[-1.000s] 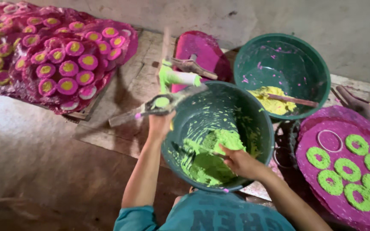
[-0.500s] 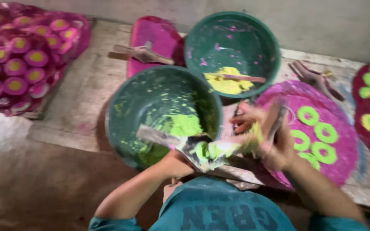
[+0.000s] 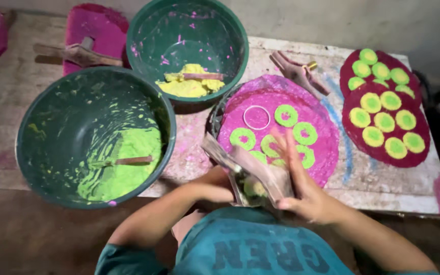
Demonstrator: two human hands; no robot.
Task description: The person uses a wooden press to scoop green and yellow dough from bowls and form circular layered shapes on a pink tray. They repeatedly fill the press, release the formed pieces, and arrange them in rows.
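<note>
Right hand (image 3: pixel 301 188) lower, against bag (image 3: pixel 250 173)

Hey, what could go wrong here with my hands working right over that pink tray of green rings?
The right hand hovers over the round pink tray, so it might smear the green paste rings. The paste-filled cone bag, gripped by the left hand, could drip. The thin white ring mould lies loose and could get knocked.
</note>
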